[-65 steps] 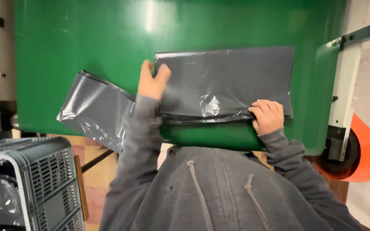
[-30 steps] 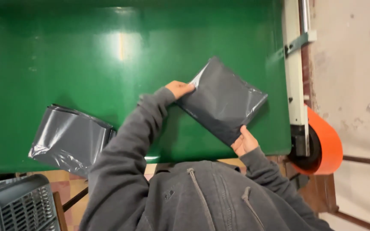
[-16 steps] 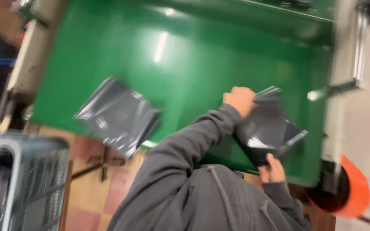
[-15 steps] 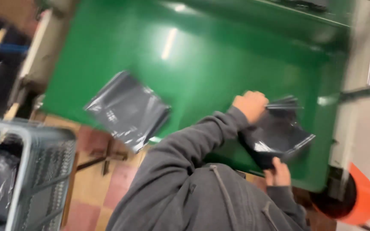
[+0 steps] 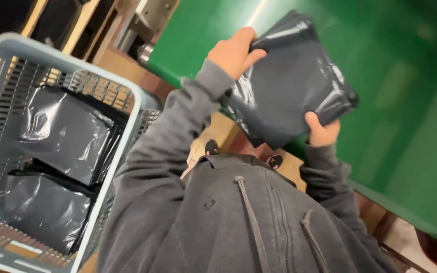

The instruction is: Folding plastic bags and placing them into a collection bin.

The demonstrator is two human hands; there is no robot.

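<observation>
Both hands (image 5: 279, 86) raised — gripping grey bag (image 5: 292, 86)

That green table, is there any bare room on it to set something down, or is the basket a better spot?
The green table lies bare to the right of the folded grey bag held by the left hand and right hand. The grey basket is crowded: two dark bags fill most of it.
</observation>
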